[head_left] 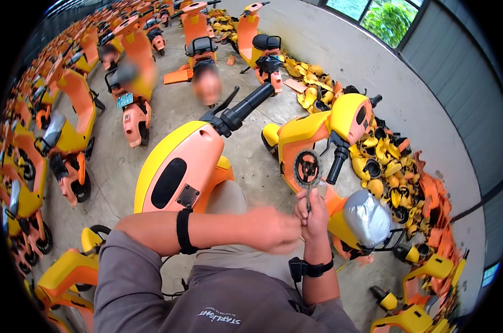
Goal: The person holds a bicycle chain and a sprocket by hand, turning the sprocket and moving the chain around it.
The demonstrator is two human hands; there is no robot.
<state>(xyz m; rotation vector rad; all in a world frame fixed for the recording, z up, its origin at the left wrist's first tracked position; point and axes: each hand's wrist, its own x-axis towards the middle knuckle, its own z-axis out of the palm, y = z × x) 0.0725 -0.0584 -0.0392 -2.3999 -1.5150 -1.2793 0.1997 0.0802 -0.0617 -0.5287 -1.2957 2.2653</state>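
My right hand [312,215] is closed, its thumb and fingers pinching the lower end of a dark toothed chainring with a crank arm [307,167]. The ring stands upright above my fingers, with spokes inside its rim. My left hand [273,229] reaches across my body to the base of my right fingers. Motion blurs it, so its fingers and anything in them cannot be made out. Just ahead on the left is a yellow and orange scooter [179,166] with a black handlebar grip [249,105]. Another scooter [310,136] stands right behind the chainring.
A scooter seat wrapped in silvery material [367,218] lies close to my right forearm. Yellow and orange body panels [384,161] are heaped along the wall [373,61] at right. Rows of scooters [77,97] fill the left side. Several more scooters [420,319] are at lower right.
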